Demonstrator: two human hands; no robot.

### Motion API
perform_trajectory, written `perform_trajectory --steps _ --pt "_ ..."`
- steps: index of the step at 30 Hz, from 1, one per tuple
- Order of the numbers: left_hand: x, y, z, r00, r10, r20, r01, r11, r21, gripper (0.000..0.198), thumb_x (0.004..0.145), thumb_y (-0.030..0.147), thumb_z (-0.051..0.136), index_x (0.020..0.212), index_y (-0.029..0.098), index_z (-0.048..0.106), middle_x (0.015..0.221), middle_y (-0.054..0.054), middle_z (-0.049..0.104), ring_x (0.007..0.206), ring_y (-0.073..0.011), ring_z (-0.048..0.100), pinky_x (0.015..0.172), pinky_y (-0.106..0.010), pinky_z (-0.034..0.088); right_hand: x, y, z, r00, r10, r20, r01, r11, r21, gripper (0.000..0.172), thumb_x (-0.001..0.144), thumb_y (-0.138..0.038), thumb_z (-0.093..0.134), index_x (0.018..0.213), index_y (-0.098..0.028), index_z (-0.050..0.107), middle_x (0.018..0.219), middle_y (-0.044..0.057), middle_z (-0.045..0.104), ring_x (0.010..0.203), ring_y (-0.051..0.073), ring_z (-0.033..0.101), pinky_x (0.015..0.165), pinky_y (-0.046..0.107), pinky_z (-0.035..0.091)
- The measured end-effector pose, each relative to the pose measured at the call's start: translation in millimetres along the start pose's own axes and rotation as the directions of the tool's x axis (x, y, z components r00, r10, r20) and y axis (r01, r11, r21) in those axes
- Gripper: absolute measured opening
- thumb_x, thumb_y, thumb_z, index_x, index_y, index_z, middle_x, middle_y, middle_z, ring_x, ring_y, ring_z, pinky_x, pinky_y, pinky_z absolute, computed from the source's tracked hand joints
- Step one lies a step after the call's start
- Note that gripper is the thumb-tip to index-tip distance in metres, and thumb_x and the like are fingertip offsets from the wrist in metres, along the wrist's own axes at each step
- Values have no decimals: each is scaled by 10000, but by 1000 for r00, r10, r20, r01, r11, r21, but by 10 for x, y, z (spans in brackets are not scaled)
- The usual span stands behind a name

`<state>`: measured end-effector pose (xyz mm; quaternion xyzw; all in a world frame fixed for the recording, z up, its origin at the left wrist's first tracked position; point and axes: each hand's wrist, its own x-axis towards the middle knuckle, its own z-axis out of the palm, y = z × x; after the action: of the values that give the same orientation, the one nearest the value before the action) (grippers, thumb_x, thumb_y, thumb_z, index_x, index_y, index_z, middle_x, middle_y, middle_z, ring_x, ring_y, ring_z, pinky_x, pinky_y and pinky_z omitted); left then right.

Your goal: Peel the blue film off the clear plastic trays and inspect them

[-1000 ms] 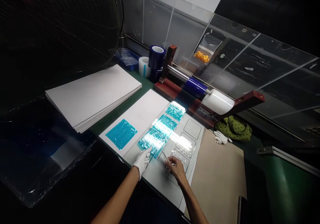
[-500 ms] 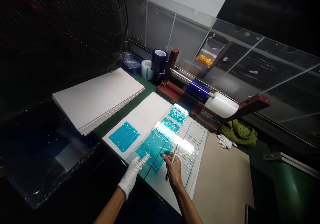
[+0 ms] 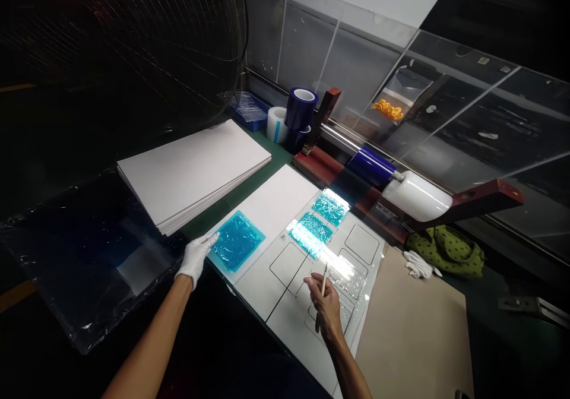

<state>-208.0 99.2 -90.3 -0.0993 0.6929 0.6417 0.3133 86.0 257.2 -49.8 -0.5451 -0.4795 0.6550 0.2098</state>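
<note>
My left hand, in a white glove, has its fingers closed at the left edge of a blue film sheet. That film lies over the blue film on the white paper. Bare except for what may be a fingertip cover, my right hand grips a slim, pointed, pen-shaped tool, tip upward. It hovers over a pale board marked with dark lines and rounded rectangles. Two smaller shiny blue film pieces, a nearer one and a farther one, lie on the board's far part.
A white paper stack lies at left, beside a dark plastic sheet. Behind are tape rolls, a blue tray and a roller stand. Brown cardboard, a white glove and green cloth are at right.
The large blue film has moved left from the lined board onto the blue film on the white paper, with my left hand. My right hand has let go of it and keeps the tool.
</note>
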Motion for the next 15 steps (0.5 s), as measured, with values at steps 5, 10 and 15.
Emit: perform_trajectory --steps 5,10,15 --pt "186 -28 -42 999 38 -16 -38 999 10 400 541 296 822 898 154 715 973 -72 718 1004 -212 628 971 -350 445 22 -11 -82 1000 2 -20 -2 1000 5 455 645 -509 713 928 -183 568 717 -11 556 512 88 384 441 225 279" --pt "264 -106 -21 998 53 17 -53 998 32 509 501 348 838 943 132 707 970 -87 717 956 -224 644 967 -382 457 45 19 -143 999 1 35 -2 999 32 368 725 -505 661 901 -199 560 620 -64 402 501 77 343 446 210 256" --pt "273 -113 -62 999 45 14 -45 997 66 512 490 365 839 928 133 712 955 -84 719 930 -213 651 945 -355 470 78 19 -174 1000 -10 2 10 998 57 386 737 -534 638 897 -188 578 591 -68 376 501 84 333 461 220 284"
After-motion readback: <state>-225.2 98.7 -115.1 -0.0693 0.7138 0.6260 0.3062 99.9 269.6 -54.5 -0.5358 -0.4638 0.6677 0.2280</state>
